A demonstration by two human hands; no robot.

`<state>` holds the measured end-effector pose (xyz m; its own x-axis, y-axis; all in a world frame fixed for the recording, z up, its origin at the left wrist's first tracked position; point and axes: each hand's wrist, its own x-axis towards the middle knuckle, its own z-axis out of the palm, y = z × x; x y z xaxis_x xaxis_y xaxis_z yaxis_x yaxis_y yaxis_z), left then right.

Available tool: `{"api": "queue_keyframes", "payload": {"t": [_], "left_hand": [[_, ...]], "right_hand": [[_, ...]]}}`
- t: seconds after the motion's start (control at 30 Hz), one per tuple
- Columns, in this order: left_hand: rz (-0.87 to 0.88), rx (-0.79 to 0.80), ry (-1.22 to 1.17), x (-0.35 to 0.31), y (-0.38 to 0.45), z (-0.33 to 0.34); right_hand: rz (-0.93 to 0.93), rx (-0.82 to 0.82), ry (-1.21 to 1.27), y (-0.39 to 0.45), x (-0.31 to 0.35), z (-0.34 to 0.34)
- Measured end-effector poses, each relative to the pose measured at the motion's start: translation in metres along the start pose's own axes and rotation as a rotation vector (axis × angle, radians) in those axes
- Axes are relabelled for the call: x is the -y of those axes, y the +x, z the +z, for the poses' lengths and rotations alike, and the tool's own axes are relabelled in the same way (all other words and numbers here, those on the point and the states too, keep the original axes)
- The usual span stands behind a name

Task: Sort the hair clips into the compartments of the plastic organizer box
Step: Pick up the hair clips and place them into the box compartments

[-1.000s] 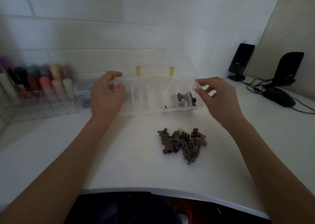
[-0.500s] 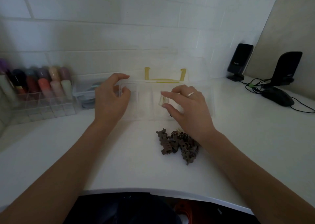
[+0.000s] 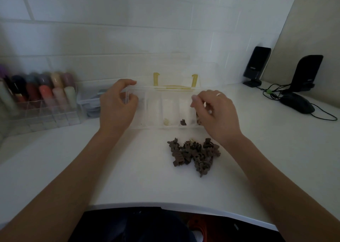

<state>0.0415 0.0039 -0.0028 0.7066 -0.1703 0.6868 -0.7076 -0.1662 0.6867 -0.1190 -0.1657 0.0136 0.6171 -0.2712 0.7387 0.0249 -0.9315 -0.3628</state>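
A clear plastic organizer box (image 3: 152, 111) with yellow latches stands open at the back of the white desk. My left hand (image 3: 117, 107) grips its left end. My right hand (image 3: 215, 113) hovers over the box's right compartments with fingers curled and nothing visible in them. A cream hair clip (image 3: 166, 121) lies in a middle compartment. In the compartment to its right sits a dark brown clip (image 3: 183, 122). More clips in the rightmost compartment are mostly hidden by my right hand. A pile of brown hair clips (image 3: 195, 154) lies on the desk in front of the box.
An acrylic rack of coloured bottles (image 3: 38, 98) stands at the left, with a small clear container (image 3: 92, 101) beside it. At the right are two black speakers (image 3: 256, 66), a black mouse (image 3: 296, 104) and cables. The desk's front edge curves near my body.
My right hand carried a cream clip left over the middle compartments, and the clip now lies in one. The hand has drawn back right. My left hand stays on the box.
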Motion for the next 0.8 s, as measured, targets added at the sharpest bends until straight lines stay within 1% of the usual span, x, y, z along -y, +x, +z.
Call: {"api": "queue_keyframes", "payload": {"t": [0.03, 0.1, 0.23, 0.3, 0.5, 0.67, 0.8], "left_hand": [[-0.005, -0.003, 0.005, 0.000, 0.000, -0.001], [-0.024, -0.010, 0.012, 0.000, 0.000, -0.001], [-0.038, -0.029, 0.028, 0.000, 0.001, -0.003], [-0.042, -0.034, 0.034, 0.000, 0.001, -0.003], [-0.041, -0.030, 0.022, 0.002, 0.002, -0.002], [-0.040, -0.035, 0.023, 0.001, 0.002, -0.003], [-0.044, -0.034, 0.029, 0.000, 0.001, -0.003]], "right_hand": [[0.006, 0.045, 0.041, -0.001, 0.002, -0.001], [-0.047, 0.196, 0.064, -0.006, 0.007, -0.002], [-0.138, 0.578, -0.051, -0.010, 0.021, 0.002], [-0.138, 0.684, -0.110, -0.010, 0.024, 0.003], [-0.116, 0.710, -0.091, -0.009, 0.021, 0.001], [-0.148, 0.715, -0.073, -0.010, 0.025, 0.002], [-0.164, 0.675, -0.074, -0.011, 0.026, 0.005]]}}
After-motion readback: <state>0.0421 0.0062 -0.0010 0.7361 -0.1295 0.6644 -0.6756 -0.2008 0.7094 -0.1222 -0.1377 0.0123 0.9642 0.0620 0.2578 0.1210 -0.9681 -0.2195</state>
